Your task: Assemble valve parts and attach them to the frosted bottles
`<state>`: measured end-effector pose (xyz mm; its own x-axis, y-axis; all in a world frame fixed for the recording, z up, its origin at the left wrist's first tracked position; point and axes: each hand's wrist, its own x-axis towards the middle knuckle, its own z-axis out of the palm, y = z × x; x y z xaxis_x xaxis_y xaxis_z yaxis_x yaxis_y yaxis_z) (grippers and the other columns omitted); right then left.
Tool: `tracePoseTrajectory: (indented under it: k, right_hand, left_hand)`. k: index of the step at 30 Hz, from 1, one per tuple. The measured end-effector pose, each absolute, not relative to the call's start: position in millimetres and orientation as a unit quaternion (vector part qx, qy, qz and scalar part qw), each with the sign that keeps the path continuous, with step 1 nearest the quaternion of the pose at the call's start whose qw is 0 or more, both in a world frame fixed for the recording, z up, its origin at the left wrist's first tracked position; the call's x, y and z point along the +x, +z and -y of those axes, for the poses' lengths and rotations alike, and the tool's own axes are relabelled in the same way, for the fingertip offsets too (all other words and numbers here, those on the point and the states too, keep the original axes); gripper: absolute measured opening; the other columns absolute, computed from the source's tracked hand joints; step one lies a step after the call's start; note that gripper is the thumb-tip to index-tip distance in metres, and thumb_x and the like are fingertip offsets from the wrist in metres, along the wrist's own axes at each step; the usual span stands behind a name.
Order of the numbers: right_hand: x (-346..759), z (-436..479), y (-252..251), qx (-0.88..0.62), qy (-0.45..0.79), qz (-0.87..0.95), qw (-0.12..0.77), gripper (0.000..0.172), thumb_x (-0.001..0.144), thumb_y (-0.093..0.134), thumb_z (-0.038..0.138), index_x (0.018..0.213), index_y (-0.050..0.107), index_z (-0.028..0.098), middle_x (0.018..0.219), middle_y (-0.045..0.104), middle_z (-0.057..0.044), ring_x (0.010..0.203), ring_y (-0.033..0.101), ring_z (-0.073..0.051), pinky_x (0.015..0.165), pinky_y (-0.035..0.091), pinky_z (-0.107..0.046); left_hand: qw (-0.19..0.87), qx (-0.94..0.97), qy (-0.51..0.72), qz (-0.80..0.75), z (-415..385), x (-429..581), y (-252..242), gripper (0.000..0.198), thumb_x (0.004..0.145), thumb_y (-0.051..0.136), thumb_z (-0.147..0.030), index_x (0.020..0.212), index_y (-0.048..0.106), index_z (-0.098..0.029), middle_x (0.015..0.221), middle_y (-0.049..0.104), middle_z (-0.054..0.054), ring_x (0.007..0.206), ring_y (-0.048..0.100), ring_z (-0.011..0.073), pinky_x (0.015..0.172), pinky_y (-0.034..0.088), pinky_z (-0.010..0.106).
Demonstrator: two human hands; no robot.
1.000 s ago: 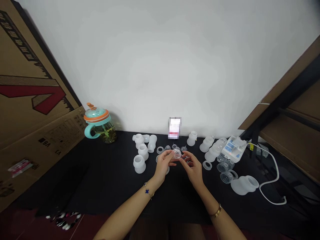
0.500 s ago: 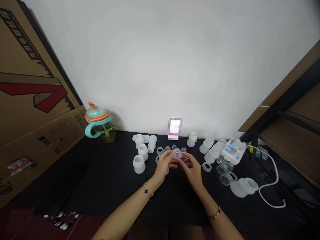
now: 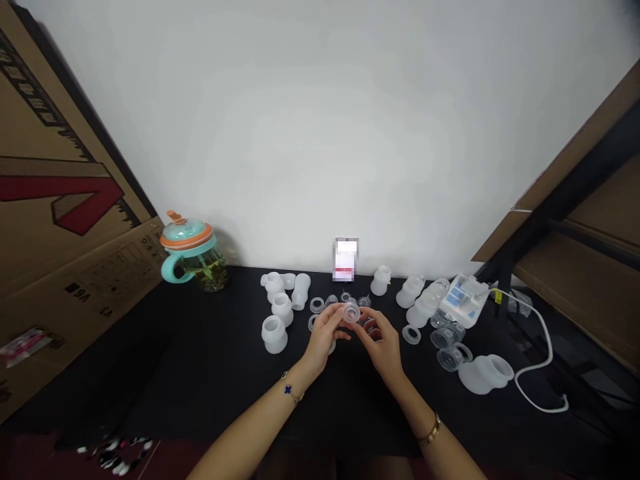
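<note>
The small clear cup-shaped part (image 3: 351, 313) was up off the table, held just above the black cloth (image 3: 215, 373) between both hands. The left hand (image 3: 324, 335) had it pinched in the fingertips. The right hand (image 3: 384, 341) was curled in against it from the other side, but I honestly couldn't tell if it was gripping or just touching.

My worry was that the piece looked tiny, see-through and slick, and a fingertip pinch isn't much hold. If it slipped, it would've dropped right into the loose clear bits and rings (image 3: 317, 305) lying directly under the hands. It would be easy to lose among look-alikes there.

Further out it was crowded too. There were white bottles (image 3: 275, 333) just left of the left wrist. A flat ring (image 3: 411, 335) and clear cups (image 3: 443, 337) sat to the right. One careless elbow or wrist swing could've knocked those over or sent them rolling.

The white pump unit (image 3: 465, 300) sat at the far right, and its cable (image 3: 543, 373) looped near the table edge, so a snag there could've dragged it. The teal-handled mug (image 3: 193, 255) with liquid in it was well off to the left, probably safe.
</note>
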<state>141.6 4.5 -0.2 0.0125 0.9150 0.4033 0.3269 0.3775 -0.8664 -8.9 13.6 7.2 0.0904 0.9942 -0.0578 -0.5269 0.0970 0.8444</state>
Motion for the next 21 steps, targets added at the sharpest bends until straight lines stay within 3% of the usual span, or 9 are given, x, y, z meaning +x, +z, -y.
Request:
tracePoseTrajectory:
  k: [7, 21]
  right_hand:
    - [141.6, -4.5, -2.5, -0.479, 0.305, 0.643, 0.514, 0.033, 0.088, 0.07, 0.041, 0.117, 0.067, 0.026, 0.102, 0.069, -0.005, 0.072, 0.062, -0.016, 0.053, 0.048, -0.025]
    - [142.1, -4.2, -2.0, -0.475, 0.317, 0.643, 0.511, 0.033, 0.089, 0.067, 0.041, 0.118, 0.066, 0.025, 0.102, 0.069, -0.005, 0.072, 0.062, -0.017, 0.054, 0.048, -0.026]
  left_hand:
    - [0.68, 0.328, 0.568, -0.328, -13.6, -10.5, 6.5, 0.036, 0.078, 0.076, -0.045, 0.086, 0.072, -0.011, 0.085, 0.072, 0.009, 0.072, 0.065, 0.0157, 0.055, 0.053, 0.022]
    - [0.713, 0.299, 0.546, -0.321, -17.9, -11.5, -0.6, 0.04, 0.078, 0.076, -0.048, 0.09, 0.072, -0.01, 0.085, 0.074, 0.01, 0.067, 0.064, 0.013, 0.056, 0.051, 0.021]
